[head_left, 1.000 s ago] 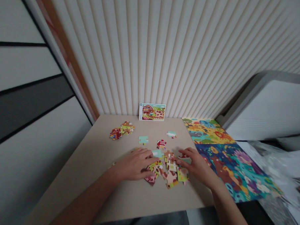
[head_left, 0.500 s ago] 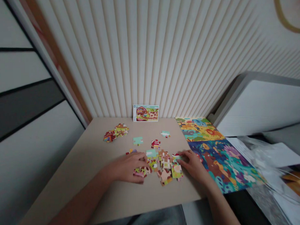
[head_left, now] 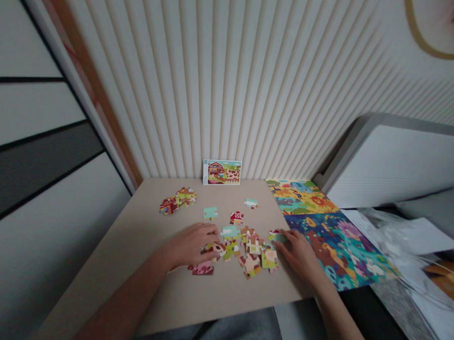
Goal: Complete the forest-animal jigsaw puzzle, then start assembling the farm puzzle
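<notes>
My left hand (head_left: pixel 197 245) is low over the left side of a loose pile of puzzle pieces, fingers bent down onto a brown-and-white puzzle piece (head_left: pixel 217 248). Its thumb is mostly hidden. A pink puzzle piece (head_left: pixel 202 268) lies just below that hand. At the right of the pile, my right hand (head_left: pixel 296 249) pinches a pale blue-green puzzle piece (head_left: pixel 276 236) with a bit of red on its top edge. Between the hands are several overlapping pieces, among them a yellow-green puzzle piece (head_left: pixel 269 258) and a light blue puzzle piece (head_left: pixel 229 231).
A farm picture card (head_left: pixel 222 172) leans against the ribbed wall. Joined puzzle pieces (head_left: pixel 177 199) lie at the back left. Separate pieces include a red barn piece (head_left: pixel 236 217). Two finished animal puzzles (head_left: pixel 307 196) (head_left: pixel 339 248) lie at the right, beside plastic wrapping (head_left: pixel 384 238).
My left hand has shifted slightly left and up, and the pink piece now shows below it. My right hand has drawn its piece a little right, away from the pile.
</notes>
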A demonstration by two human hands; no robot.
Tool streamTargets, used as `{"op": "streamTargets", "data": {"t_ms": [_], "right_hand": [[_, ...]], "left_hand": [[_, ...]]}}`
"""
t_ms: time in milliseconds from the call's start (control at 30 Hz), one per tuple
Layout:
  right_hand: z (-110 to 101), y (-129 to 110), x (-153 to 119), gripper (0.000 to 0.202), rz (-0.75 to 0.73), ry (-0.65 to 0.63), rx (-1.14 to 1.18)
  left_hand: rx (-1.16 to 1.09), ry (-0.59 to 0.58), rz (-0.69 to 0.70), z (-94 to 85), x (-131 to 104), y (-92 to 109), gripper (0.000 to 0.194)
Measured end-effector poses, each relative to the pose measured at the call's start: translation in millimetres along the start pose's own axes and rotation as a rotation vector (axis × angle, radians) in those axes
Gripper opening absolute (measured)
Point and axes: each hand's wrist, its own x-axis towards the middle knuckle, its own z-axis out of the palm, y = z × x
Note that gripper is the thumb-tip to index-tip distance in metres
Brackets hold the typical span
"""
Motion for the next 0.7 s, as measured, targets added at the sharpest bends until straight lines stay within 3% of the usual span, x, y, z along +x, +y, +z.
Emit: {"op": "streamTargets", "data": {"t_ms": [200, 400, 700], "right_hand": [[-2.0, 12.2, 4.7, 0.052, -0.113, -0.055, 0.119], [3.7, 14.7, 14.7, 0.050, -0.046, 0.030, 0.043], [8.4, 14.4, 19.0, 0.052, -0.107, -0.025, 0.077]], "left_hand": [[0.167, 0.152, -0.123, 11.3, 5.1, -12.5, 0.020], [0.244, 0.254, -0.338, 28.7, -0.7, -39.4, 0.025], [0.202, 0.251, -0.291, 32.7, -3.2, -45.1, 0.027]]}}
